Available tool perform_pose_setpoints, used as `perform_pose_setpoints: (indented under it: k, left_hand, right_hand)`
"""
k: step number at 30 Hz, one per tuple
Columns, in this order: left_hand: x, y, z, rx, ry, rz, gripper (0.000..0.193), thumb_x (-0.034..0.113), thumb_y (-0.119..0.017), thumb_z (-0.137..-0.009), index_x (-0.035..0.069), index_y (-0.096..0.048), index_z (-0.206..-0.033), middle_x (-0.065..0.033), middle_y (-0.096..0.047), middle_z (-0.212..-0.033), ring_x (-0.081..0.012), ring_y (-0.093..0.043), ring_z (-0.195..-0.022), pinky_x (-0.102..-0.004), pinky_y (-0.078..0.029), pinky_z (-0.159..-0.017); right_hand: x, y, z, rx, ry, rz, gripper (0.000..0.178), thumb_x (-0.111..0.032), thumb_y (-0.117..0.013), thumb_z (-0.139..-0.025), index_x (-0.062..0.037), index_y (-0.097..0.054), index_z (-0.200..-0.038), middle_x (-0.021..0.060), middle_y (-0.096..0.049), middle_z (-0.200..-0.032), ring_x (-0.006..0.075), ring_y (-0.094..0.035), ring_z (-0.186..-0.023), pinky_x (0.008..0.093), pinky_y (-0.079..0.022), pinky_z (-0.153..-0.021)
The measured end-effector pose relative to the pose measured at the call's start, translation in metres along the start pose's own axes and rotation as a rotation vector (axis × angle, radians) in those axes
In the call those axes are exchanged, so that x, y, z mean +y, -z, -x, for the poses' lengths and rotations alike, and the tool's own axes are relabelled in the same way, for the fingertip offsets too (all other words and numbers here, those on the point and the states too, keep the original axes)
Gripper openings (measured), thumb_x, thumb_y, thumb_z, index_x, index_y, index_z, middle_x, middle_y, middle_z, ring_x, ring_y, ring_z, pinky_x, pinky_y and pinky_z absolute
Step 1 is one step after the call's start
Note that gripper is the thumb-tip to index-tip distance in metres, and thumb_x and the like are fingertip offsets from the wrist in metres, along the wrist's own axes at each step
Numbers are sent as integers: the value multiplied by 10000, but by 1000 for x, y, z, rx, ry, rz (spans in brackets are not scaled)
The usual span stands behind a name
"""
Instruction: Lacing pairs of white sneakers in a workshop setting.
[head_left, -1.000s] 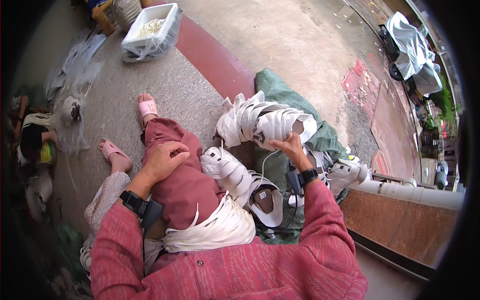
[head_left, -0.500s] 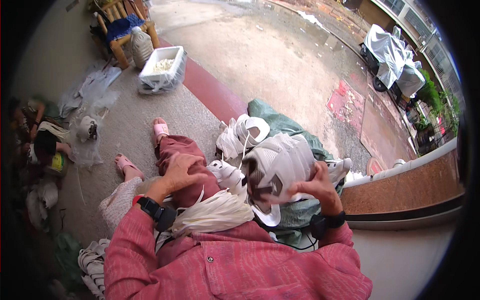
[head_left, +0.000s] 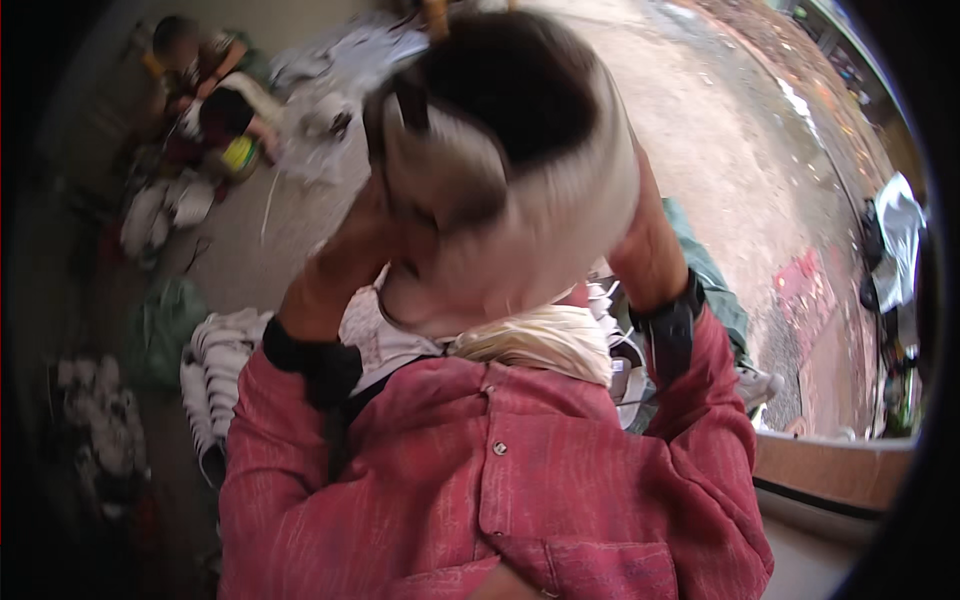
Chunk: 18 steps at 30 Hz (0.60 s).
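A white shoe upper (head_left: 530, 250) with a dark opening is raised close in front of me, smeared by motion; whether it is one piece or a nested stack, I cannot tell. My left hand (head_left: 375, 228) grips its left side, and my right hand (head_left: 645, 235) clasps the right side. Most of the fingers are hidden behind it. On my lap, below it, lies a bundle of cream laces (head_left: 550, 338). More white uppers (head_left: 632, 370) show partly beside my right forearm.
Stacked white uppers (head_left: 222, 365) lie at my left, by a green sack (head_left: 170, 330). Another person (head_left: 215, 95) sits at the far left near a yellow-green tin (head_left: 240, 155) and further uppers (head_left: 165, 212). A green sheet (head_left: 700, 265) lies at my right.
The white upper has come up from my right side to the middle, close to me. My left hand, empty before, now holds it too. The view has swung left.
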<state>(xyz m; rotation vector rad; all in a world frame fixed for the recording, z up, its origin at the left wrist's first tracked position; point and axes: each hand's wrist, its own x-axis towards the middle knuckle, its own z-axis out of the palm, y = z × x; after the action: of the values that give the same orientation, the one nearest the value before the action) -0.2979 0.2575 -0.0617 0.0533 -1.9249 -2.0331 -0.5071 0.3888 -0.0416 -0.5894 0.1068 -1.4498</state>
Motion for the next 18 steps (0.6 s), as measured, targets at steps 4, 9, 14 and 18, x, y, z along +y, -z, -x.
perform_pose_setpoints:
  k: [4,9,14,18]
  left_hand:
    - [-12,11,20,438,100,292,713,124,-736,-698,43,-449,-1345,-68,-576,-1229,-172,-567,-1113,-306,-466,-949]
    - [-138,7,66,705,312,-131,796,236,-754,-759,77,-338,-1419,-59,-483,-1308,-183,-469,-1210,-332,-408,-1016]
    - [-163,5,73,664,157,-181,789,269,-762,-797,15,-321,-1400,-109,-482,-1301,-199,-473,-1195,-346,-423,-999]
    - [-170,6,80,578,233,-2,845,364,-750,-823,2,-281,-1425,-137,-437,-1363,-217,-434,-1253,-351,-392,-1038]
  right_hand:
    - [26,63,-67,314,-109,60,437,-429,-646,-912,-47,-656,-1125,59,-709,-1022,152,-679,-879,318,-567,-787]
    - [62,172,-52,583,-209,785,605,-497,-452,-988,10,-517,-1313,112,-559,-1275,205,-569,-1108,318,-456,-945]
    - [106,141,-69,349,-82,1164,739,-524,-562,-923,58,-452,-1365,213,-535,-1310,272,-505,-1235,324,-377,-1031]
    - [129,151,-77,373,-18,1626,645,-436,-662,-855,-18,-518,-1326,217,-579,-1240,322,-558,-1166,364,-416,-1001]
